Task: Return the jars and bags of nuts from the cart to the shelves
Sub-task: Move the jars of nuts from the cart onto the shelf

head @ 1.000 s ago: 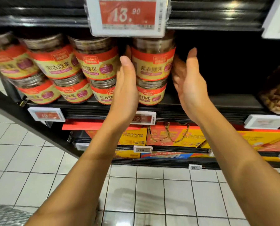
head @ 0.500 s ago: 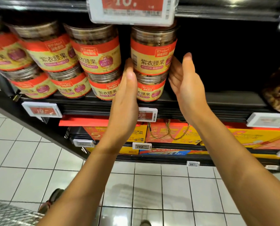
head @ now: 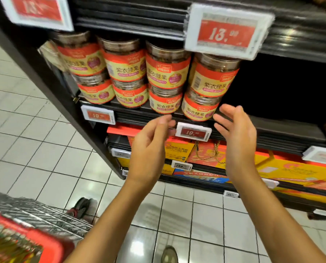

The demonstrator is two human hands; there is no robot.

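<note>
Hovering my left hand point(head: 150, 149) and right hand point(head: 236, 141) empty with fingers loosely spread, just below the rightmost jars point(head: 213, 80), stacked two high on the shelf point(head: 272, 128), price tag point(head: 193, 131) between my hands, cart point(head: 35, 221) at my lower left

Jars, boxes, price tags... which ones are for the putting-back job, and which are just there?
For the job:
nut jars stacked on the shelf; cart; left hand and right hand, both holding nothing.

Just there:
price tags; orange gift boxes lower down; floor tiles.
</note>
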